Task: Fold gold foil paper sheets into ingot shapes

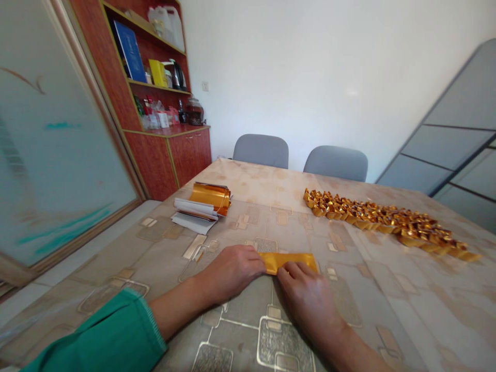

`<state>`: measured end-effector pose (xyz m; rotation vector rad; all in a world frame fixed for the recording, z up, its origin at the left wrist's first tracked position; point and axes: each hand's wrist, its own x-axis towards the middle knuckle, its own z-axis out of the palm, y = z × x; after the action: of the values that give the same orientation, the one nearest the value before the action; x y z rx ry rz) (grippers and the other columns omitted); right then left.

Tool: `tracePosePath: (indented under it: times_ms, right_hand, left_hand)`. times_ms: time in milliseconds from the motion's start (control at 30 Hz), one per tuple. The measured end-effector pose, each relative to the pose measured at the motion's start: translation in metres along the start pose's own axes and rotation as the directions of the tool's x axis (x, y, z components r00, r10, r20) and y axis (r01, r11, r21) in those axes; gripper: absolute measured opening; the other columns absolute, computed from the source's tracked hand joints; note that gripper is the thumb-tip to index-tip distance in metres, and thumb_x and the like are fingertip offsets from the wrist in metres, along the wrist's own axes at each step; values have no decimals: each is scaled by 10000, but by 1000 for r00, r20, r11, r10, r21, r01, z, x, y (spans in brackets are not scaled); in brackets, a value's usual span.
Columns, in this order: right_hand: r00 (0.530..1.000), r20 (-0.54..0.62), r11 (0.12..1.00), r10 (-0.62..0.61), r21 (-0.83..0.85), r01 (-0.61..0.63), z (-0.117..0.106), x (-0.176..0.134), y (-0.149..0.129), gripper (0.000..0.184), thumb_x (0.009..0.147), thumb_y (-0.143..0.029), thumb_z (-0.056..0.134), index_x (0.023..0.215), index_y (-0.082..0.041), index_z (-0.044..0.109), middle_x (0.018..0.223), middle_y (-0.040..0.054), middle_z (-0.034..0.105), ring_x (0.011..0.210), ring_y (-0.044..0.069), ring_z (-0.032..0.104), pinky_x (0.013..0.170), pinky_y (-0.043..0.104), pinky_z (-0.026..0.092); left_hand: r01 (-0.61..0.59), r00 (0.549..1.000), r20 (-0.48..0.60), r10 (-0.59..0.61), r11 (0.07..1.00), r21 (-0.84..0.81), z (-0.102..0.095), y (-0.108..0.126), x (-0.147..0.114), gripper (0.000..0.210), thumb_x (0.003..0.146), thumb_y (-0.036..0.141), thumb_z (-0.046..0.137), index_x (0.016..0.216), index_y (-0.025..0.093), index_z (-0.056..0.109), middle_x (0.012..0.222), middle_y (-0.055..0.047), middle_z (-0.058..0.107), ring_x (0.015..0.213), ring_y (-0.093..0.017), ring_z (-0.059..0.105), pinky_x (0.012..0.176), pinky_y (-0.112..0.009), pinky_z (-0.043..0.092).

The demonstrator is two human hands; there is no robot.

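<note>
A folded strip of gold foil paper lies across the tabletop in front of me. My left hand is at its left end, with curled fingers closed on the paper. Bent over the front edge, my right hand presses its fingers onto the strip right of the middle. Both thumbs are mostly hidden. Farther back on the left lies a loose stack of curled gold sheets, some showing their white backs. To the right are rows of many folded gold foil pieces set close together.
A patterned cloth covers the table. Two grey chairs stand at its far side, by a white wall. A red-brown cabinet with bottles, boxes and a kettle is at the back left, near a frosted glass door.
</note>
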<state>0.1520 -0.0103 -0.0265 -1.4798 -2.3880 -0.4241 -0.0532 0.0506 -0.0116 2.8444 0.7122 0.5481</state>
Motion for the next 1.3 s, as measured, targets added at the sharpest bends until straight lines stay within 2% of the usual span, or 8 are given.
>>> tracePosePath:
  times_ms: [100,200,333,400,500,733,1000,1300]
  right_hand:
    - [1000,8,998,29,54,-29,-1,-1,1,168,829,-57,634,751,-205,622,749,31,658,718,205,585,583,295,336]
    - [997,-3,986,72,150,-70,-3,-1,2,177,879,-90,568,743,-199,603,742,32,639,718,196,573,618,292,345]
    - [993,3,953,117,280,-113,-5,-1,2,173,904,-123,520,763,-197,588,775,37,628,759,203,562,669,294,360]
    - [990,20,936,137,324,-136,-5,0,3,149,907,-181,551,763,-201,586,789,40,623,778,215,557,676,298,364]
    - [986,55,916,160,364,-169,-2,1,7,228,935,-247,545,711,-206,565,770,42,604,759,214,544,656,297,359]
    - [973,86,866,216,443,-232,8,2,13,298,916,-183,524,625,-214,471,677,18,546,689,196,530,626,290,350]
    - [968,28,914,251,321,-247,16,2,9,219,838,-113,538,656,-222,480,699,27,549,710,219,526,643,312,354]
    - [970,40,944,240,222,-243,18,3,7,190,800,-87,556,684,-225,495,718,32,550,728,241,528,660,338,361]
  left_hand:
    - [39,999,6,-39,999,-23,0,3,1,121,903,239,597,983,189,673,953,-40,683,913,-210,614,836,-339,478]
    - [90,996,-25,-91,995,-43,6,3,5,121,848,140,609,948,177,665,944,-44,654,907,-205,586,806,-314,469]
    - [139,987,-71,-143,989,-58,13,-3,9,117,916,145,546,880,165,655,892,-43,616,874,-191,557,762,-293,445]
    - [134,988,-62,-138,988,-72,14,-5,9,131,946,185,542,881,165,654,891,-40,612,876,-188,553,771,-291,436]
    - [135,990,-28,-137,988,-73,14,-7,9,136,955,225,556,869,165,643,881,-32,606,870,-188,548,780,-299,425]
    - [267,962,-20,-273,953,-142,14,-11,11,76,908,258,640,904,182,636,946,-31,598,945,-206,534,793,-308,418]
    - [341,936,-55,-348,934,-105,17,-10,16,98,896,276,658,866,183,644,945,-33,589,963,-213,532,848,-349,414]
    - [404,908,-69,-412,908,-107,17,-8,19,154,823,274,737,810,181,615,941,-27,572,947,-220,521,853,-369,412]
